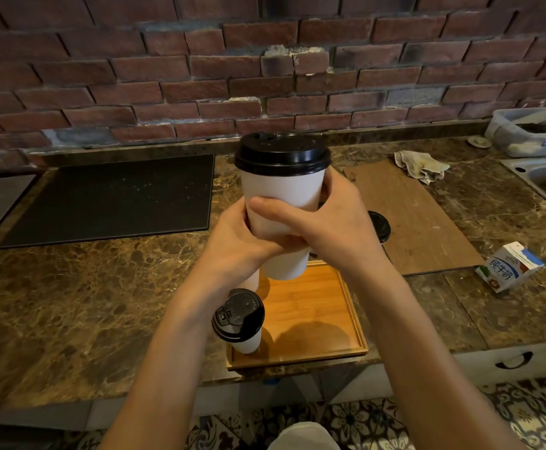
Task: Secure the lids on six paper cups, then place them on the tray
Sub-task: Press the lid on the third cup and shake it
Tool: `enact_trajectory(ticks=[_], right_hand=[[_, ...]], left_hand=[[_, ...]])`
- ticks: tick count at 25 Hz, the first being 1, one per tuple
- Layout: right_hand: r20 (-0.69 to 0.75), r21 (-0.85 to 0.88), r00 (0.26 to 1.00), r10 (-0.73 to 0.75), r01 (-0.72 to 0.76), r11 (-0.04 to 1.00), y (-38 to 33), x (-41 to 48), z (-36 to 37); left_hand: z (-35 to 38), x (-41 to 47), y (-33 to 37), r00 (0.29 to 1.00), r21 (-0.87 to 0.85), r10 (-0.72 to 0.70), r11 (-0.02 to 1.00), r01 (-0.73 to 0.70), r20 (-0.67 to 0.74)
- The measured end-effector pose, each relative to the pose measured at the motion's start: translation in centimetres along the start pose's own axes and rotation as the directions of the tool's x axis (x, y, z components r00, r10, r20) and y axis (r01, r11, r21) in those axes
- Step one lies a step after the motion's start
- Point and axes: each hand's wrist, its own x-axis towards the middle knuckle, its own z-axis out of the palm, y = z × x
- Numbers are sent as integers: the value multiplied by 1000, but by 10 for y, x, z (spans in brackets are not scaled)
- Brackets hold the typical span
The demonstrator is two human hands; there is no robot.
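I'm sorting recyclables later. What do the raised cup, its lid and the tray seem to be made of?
The raised cup, held in both hands, looks like matte white paper: plain, no gloss. Its lid seems to be moulded black plastic, with a soft sheen and a formed rim. The tray looks like bamboo or light wood, given its orange-brown straight grain and smooth finish.

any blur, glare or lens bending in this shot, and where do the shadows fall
Head view: wide-angle bending curves the brick wall courses and counter edge; the held cup and both hands, left and right, look slightly soft; soft shadows pool on the wooden tray below them; dim, warm light, no strong glare.
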Motion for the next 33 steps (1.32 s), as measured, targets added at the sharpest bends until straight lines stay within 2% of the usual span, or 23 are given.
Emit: enact_trajectory(ticks=[8,14,23,31,33], right_hand=[[176,103,984,-21,3,995,6,5,-12],[269,136,963,-2,-36,990,10,7,-17],[102,81,995,19,-27,996,7,6,-6],[-59,-122,998,3,-10,993,6,4,5],[-55,-110,998,-10,4,994,5,5,3]], left_hand=[[-5,-3,7,988,-12,-18,1000,21,155],[-6,-4,6,983,-24,-24,999,28,183],[2,0,7,997,-6,-35,999,35,64],[4,2,2,997,48,-75,996,74,9],[4,1,2,997,40,-69,997,69,15]])
